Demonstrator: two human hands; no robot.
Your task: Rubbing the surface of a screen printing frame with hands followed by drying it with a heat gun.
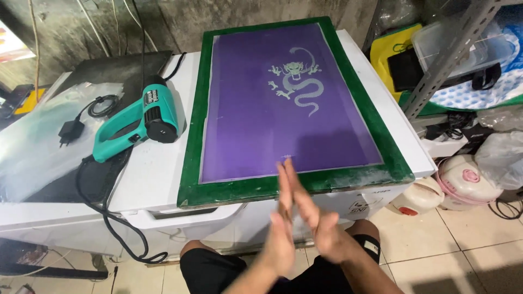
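Observation:
A printing screen with a green frame (194, 163) and purple mesh (261, 125) lies flat on a white chest (158, 169). A pale dragon stencil (298, 80) shows on the mesh's far half. My left hand (280, 234) and my right hand (313, 218) are pressed palm to palm just in front of the frame's near edge, fingers straight and pointing toward the screen. Both are motion-blurred and hold nothing.
A teal heat gun (140, 120) lies left of the screen, its black cord (106, 218) hanging over the chest's front and its plug (70, 130) beside it. A metal shelf (452, 49) with bags stands at right, a rice cooker (468, 182) on the tiled floor.

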